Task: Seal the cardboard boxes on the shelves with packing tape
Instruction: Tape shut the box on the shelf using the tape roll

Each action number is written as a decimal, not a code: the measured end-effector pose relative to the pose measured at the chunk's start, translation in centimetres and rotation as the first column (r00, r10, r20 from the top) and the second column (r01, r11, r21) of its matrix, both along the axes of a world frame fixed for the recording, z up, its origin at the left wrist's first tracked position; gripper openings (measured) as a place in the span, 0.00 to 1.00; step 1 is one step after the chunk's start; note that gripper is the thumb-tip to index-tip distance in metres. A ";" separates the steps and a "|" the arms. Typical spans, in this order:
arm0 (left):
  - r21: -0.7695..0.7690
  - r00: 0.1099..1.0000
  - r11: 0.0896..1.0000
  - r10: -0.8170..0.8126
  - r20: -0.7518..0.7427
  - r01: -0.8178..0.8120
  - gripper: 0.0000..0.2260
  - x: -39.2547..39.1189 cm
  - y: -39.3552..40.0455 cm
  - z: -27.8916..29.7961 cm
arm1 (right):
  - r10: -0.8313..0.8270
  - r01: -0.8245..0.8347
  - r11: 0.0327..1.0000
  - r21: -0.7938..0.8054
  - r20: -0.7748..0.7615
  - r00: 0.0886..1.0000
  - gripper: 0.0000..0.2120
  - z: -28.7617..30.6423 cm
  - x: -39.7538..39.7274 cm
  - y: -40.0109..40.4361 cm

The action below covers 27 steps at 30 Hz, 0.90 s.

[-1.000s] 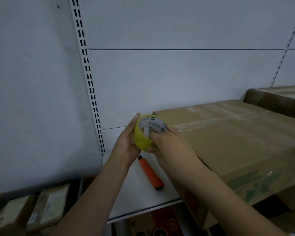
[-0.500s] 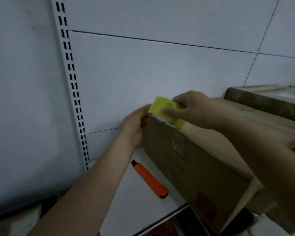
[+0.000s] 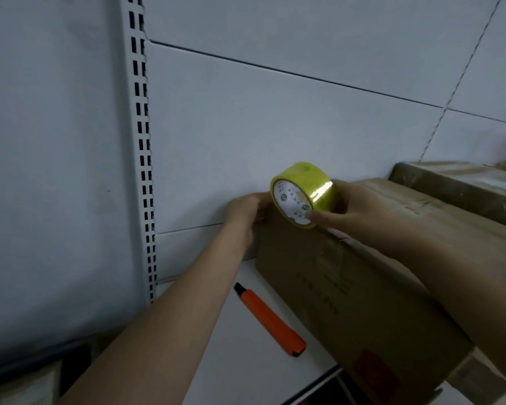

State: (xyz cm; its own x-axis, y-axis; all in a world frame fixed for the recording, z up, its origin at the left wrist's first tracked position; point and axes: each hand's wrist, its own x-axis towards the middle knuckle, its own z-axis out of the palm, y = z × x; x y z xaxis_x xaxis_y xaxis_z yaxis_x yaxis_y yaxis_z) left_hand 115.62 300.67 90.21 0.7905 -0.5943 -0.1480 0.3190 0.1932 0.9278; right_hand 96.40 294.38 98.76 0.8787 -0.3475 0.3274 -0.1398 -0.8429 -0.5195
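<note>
Two hands work at the near top corner of a cardboard box (image 3: 348,287) that sits on a white shelf (image 3: 246,361). The right hand (image 3: 354,204) grips a roll of yellow tape (image 3: 303,194), its fingers curled round the roll's outer band and the thumb reaching along the lower edge of the roll's white printed core. The roll stands on edge at the box's top corner, its open face turned toward the camera, with a bright glare across the band. Whether it touches the cardboard I cannot tell.

The left hand (image 3: 246,210) rests at the far side of that same corner, just left of the roll, fingers bent over the box edge; whether it pinches a tape end or only presses the cardboard is hidden behind the roll. Both forearms reach in from the bottom of the view.

The box's dark front face carries faint print and a reddish label low down. Just left of the box, an orange utility knife (image 3: 270,323) lies flat on the shelf, its black tip pointing away toward the back wall. Behind the box to the right, a second box (image 3: 462,185) lies against the pale back panel. Well left of the box, a slotted white upright (image 3: 142,141) runs up the wall.
</note>
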 end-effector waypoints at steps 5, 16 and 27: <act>-0.058 0.997 0.997 -0.057 -0.053 0.054 0.04 0.9 0.3 0.5 | -0.024 0.011 0.995 0.103 0.131 0.991 0.11 -1.0 0.4 -1.6; -0.112 0.996 0.993 0.035 -0.084 -0.044 0.02 2.0 -0.2 0.1 | 0.028 -0.002 0.981 -0.192 0.133 0.991 0.21 -0.3 -0.1 0.9; -0.172 0.987 0.984 -0.069 -0.147 0.044 0.16 0.6 -1.8 -1.3 | 0.153 -0.174 0.953 -0.249 -0.102 0.983 0.11 -1.5 -1.0 -0.8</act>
State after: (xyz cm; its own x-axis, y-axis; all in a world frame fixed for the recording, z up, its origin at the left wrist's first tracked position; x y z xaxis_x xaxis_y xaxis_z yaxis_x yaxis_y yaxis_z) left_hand 116.27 298.90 88.87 0.7309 -0.6640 -0.1581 0.4682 0.3192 0.8239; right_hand 95.37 293.58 97.26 0.9437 -0.1105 0.3119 -0.0212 -0.9609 -0.2762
